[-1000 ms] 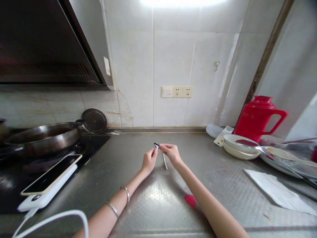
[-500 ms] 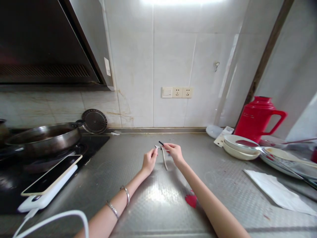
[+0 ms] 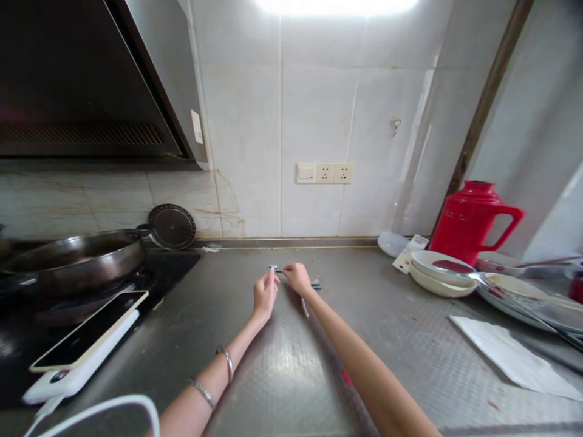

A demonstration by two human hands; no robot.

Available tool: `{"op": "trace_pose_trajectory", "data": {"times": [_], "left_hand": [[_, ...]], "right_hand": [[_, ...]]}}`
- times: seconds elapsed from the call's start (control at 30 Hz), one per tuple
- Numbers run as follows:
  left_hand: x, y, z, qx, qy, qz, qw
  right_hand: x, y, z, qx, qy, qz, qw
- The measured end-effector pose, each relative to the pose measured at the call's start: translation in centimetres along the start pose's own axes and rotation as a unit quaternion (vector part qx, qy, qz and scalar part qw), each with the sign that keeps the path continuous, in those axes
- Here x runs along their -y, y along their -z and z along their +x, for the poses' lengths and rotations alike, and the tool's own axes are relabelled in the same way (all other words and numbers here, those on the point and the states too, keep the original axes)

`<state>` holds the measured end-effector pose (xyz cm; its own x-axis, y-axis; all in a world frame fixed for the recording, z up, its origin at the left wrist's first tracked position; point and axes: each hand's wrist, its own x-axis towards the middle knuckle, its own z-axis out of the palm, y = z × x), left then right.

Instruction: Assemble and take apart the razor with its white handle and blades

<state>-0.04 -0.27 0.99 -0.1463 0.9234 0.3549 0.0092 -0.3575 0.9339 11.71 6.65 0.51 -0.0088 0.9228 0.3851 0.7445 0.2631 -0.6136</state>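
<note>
Small metallic piece (image 3: 272,267): pinched in the grip of the left hand (image 3: 265,295), below and left of the socket panel (image 3: 324,173); exact form too small to make out. Thin dark rod (image 3: 279,271): grasped in the grip of the right hand (image 3: 297,280), below and left of the panel; rear end hidden by fingers, contact with the metallic piece unclear. Pale strip (image 3: 305,308): on the counter (image 3: 276,376), below the panel; upper part covered by the right arm. Greenish item (image 3: 316,284): below the panel, partly covered by the same arm, kind unclear. Red item (image 3: 347,377): far below the panel, mostly concealed by the right forearm. Steel pan (image 3: 75,267): on the stove (image 3: 177,269), left of and lower than the panel; dark contents unidentifiable. Stacked bowls (image 3: 443,289), two: right of and lower than the panel; a dark red oval (image 3: 453,266), unidentified, shows at the upper one. Patterned plate (image 3: 512,312): farther right of the panel; long thin utensil (image 3: 540,320) across it. Red jug (image 3: 469,218): right of the panel; interior unseen.
</note>
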Motion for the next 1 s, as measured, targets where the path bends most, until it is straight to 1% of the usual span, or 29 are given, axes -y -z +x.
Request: {"op": "trace_pose_trajectory", "data": {"times": [0.17,0.3,0.4,0.53,0.63,0.73,0.87,1.0], "left_hand": [[-0.1,-0.2,-0.2,0.009,0.004,-0.008,1.0],[-0.1,-0.4,-0.4,0.018,0.005,-0.011,1.0],[0.1,-0.5,-0.5,0.025,0.005,-0.013,1.0],[0.2,-0.4,-0.5,0.027,0.003,-0.004,1.0],[0.2,-0.4,-0.5,0.026,0.004,0.006,1.0],[0.4,-0.4,-0.5,0.027,0.004,0.016,1.0],[0.6,-0.4,-0.5,0.028,-0.003,0.031,0.999],[0.8,-0.4,-0.5,0.034,-0.004,0.038,0.999]], "right_hand": [[0.4,-1.1,0.0,0.023,0.003,-0.067,0.997],[0.4,-0.9,0.0,0.025,0.012,-0.094,0.995],[0.1,0.3,0.2,0.02,0.016,-0.103,0.994],[-0.6,3.1,0.0,0.012,0.009,-0.11,0.994],[-1.0,5.0,-1.4,0.006,0.001,-0.131,0.991],[-0.9,6.0,-3.6,0.026,0.001,-0.172,0.985],[-0.3,5.9,-6.3,0.082,-0.02,-0.212,0.974],[0.1,5.0,-7.8,0.114,-0.036,-0.233,0.965]]}}
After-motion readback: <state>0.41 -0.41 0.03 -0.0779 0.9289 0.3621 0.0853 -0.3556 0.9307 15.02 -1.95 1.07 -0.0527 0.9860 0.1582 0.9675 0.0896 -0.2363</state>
